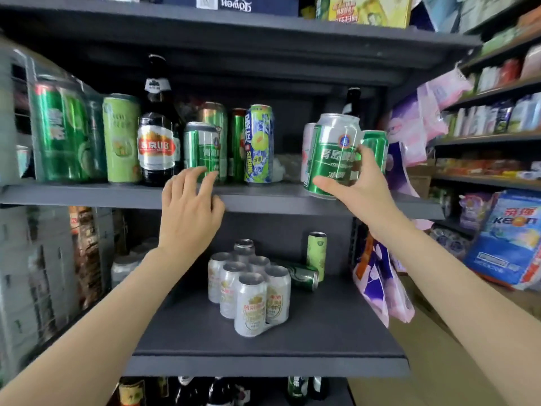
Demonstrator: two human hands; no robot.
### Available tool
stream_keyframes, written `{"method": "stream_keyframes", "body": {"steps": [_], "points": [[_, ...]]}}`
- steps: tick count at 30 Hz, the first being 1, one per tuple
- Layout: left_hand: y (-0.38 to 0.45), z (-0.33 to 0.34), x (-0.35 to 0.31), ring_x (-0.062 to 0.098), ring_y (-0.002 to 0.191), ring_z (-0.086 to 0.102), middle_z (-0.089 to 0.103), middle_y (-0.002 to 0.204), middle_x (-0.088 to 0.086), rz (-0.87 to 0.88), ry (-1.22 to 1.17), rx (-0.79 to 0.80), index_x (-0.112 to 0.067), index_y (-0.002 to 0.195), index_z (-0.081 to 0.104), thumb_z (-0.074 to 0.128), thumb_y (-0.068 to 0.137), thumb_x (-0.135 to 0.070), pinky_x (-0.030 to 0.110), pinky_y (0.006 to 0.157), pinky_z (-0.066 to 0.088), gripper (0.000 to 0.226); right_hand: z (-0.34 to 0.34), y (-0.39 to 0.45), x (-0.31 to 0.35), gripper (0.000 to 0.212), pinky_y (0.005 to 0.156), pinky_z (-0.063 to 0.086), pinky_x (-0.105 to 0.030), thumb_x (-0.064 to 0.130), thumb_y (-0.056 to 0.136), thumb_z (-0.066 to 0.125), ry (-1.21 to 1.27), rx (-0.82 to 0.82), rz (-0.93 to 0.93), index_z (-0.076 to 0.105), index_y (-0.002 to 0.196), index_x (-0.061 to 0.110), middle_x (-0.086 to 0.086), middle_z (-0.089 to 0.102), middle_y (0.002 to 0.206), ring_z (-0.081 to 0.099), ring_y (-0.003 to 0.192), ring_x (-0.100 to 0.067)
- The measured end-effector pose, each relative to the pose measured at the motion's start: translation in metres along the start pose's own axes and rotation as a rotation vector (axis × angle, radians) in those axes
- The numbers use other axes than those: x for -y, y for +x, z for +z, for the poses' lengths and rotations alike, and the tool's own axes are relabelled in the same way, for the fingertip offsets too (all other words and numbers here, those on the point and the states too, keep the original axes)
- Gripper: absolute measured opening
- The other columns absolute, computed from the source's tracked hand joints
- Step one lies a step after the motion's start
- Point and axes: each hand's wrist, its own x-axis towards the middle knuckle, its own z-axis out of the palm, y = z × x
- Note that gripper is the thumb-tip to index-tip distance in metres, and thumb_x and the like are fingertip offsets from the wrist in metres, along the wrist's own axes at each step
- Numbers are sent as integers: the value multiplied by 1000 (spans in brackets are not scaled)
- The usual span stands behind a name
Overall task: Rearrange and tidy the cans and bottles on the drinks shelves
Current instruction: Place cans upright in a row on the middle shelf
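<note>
1. the right hand (355, 189) holds a green and silver can (332, 155) in its grip, tilted, at the front edge of the middle shelf (117, 197).
2. the left hand (190, 209) is released, fingers spread, reaching toward a shorter green can (200, 148) beside a brown bottle (158, 136).
3. on the lower shelf (322, 341) stand white cans (251, 303); one green can lies on its side (303, 276).

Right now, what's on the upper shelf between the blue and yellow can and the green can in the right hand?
In the head view, that stretch of the upper shelf between the blue and yellow can and the green can is mostly bare; only something pale and crumpled lies at the back.
</note>
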Motion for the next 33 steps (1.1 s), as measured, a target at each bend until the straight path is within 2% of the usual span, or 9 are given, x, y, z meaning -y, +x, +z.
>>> {"method": "stream_keyframes", "body": {"steps": [2,6,12,14,17,20,25,29,33], "points": [[3,4,9,36,93,58,65,98,17,-18,25,62,-1,102,66,31,88,-25,47,92,38,45,11,19,6,87,95,30,-22,29,77,76,-64,34,36,23,144,18,7,43,136,42,121,-9],[0,8,12,33,74,59,64,80,11,11,83,3,-5,92,68,33,88,-24,36,81,31,40,42,50,-2,90,96,34,-29,26,78,75,-194,130,124,16,144,10,0,41,137,42,123,-18],[-9,13,14,30,90,57,65,97,8,10,1,-81,-9,104,66,32,93,-24,35,92,30,38,66,73,-1,97,96,39,-34,29,81,72,-346,203,245,4,146,3,-15,37,143,44,126,-30],[-18,15,13,25,104,53,63,109,6,-21,-48,-120,-9,112,62,32,94,-22,34,100,26,38,61,60,1,83,87,40,-29,27,83,70,-359,98,141,17,142,3,-14,45,134,48,121,-27],[-24,20,12,21,113,45,60,116,6,-46,-74,-169,-8,117,59,31,94,-21,34,102,23,39,42,-4,-13,42,85,43,-19,16,87,64,-136,-226,-218,44,124,11,-3,57,109,57,103,-14],[-28,31,11,21,116,40,58,118,8,-80,-70,-233,-8,119,58,33,94,-20,36,103,22,37,44,-84,-72,23,80,49,-21,6,85,64,-57,-165,-224,54,101,20,5,64,90,61,86,-4],[-36,46,8,24,123,36,55,123,13,-81,-9,-285,-6,122,52,51,83,-28,38,109,15,44,93,-86,-193,50,98,36,-24,19,83,70,-354,296,80,48,127,13,-2,50,125,47,118,-18],[-36,47,13,24,122,33,54,122,15,-46,31,-297,-5,122,50,58,78,-31,40,108,15,52,125,-55,-253,74,107,30,-39,24,81,71,-646,335,199,32,143,11,-12,35,144,33,130,-33],[-36,52,16,23,122,32,54,122,14,-31,50,-319,-7,123,50,58,77,-32,41,108,15,53,141,-33,-282,84,114,16,-40,20,84,67,-824,372,315,15,148,11,-11,19,154,16,142,-31]]}}
